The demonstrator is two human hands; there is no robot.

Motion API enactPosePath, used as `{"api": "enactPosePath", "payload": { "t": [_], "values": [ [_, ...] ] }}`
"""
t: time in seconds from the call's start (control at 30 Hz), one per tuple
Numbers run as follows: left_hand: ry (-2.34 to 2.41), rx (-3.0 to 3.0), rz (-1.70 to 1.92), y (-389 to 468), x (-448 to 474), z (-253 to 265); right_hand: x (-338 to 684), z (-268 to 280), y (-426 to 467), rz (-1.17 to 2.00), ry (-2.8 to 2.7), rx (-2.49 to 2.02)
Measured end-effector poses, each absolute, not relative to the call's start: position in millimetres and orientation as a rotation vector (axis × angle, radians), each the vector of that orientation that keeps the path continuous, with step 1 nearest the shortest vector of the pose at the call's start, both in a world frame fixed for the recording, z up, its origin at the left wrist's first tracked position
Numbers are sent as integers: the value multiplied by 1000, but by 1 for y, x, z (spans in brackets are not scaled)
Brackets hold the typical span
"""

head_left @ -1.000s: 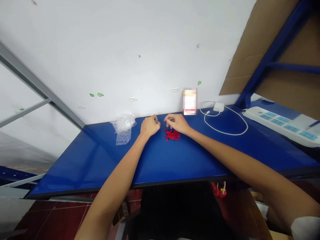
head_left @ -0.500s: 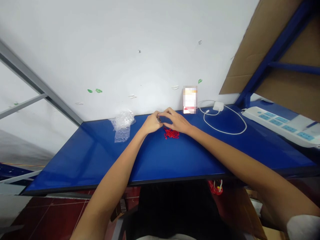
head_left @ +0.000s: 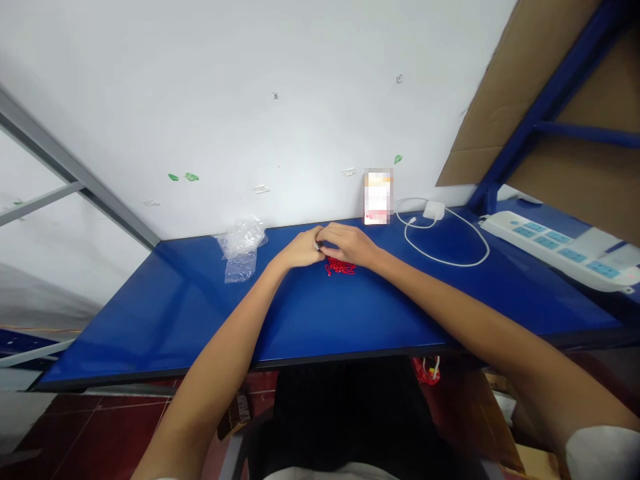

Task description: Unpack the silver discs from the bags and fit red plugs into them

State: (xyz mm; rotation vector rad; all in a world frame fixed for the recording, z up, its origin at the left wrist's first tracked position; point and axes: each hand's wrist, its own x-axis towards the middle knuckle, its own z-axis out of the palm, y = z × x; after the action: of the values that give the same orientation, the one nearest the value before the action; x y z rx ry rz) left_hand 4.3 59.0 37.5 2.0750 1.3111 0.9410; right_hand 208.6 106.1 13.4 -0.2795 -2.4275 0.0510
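My left hand [head_left: 303,249] and my right hand [head_left: 349,243] meet over the middle of the blue table [head_left: 330,320]. The fingers of both are bent and pressed together at the tips. Whatever they pinch is hidden or too small to name. A small silvery ring-like spot [head_left: 317,246] shows at the left fingers. Just below and partly under my right hand lies a small heap of red looped cords [head_left: 341,266].
Crumpled clear plastic bags [head_left: 243,248] lie to the left. A lit phone-like screen [head_left: 379,197], blurred out, leans on the wall. To the right are a white charger [head_left: 434,211] with its cable [head_left: 453,264] and a white power strip [head_left: 555,250].
My right hand's fingers have closed in toward the left hand, narrowing the gap between them. The view has shifted slightly; the red cords stay beneath the hands.
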Motion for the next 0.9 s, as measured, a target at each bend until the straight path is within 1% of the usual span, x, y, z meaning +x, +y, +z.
{"api": "enactPosePath", "payload": {
  "t": [0.13, 0.27, 0.37, 0.47, 0.57, 0.7, 0.8, 0.9],
  "values": [
    [1187, 1847, 886, 58, -1, 42, 209, 10, 108, 106, -2393, -332],
    [956, 1491, 952, 54, -6, 47, 209, 9, 111, 181, -2269, -417],
    [880, 1380, 1050, 54, -6, 46, 209, 10, 111, 322, -2132, -492],
    [896, 1306, 1089, 60, -5, 40, 207, 10, 110, 527, -2007, -603],
    [951, 1343, 1099, 68, -5, 33, 203, 6, 112, 679, -1879, -703],
    [1008, 1587, 1184, 73, -7, 25, 198, -1, 119, 762, -1751, -708],
    [1042, 1707, 1251, 74, -7, 19, 199, 0, 121, 760, -1776, -662],
    [1060, 1748, 1331, 72, -2, 15, 204, 4, 118, 667, -1846, -644]
  ]
}}
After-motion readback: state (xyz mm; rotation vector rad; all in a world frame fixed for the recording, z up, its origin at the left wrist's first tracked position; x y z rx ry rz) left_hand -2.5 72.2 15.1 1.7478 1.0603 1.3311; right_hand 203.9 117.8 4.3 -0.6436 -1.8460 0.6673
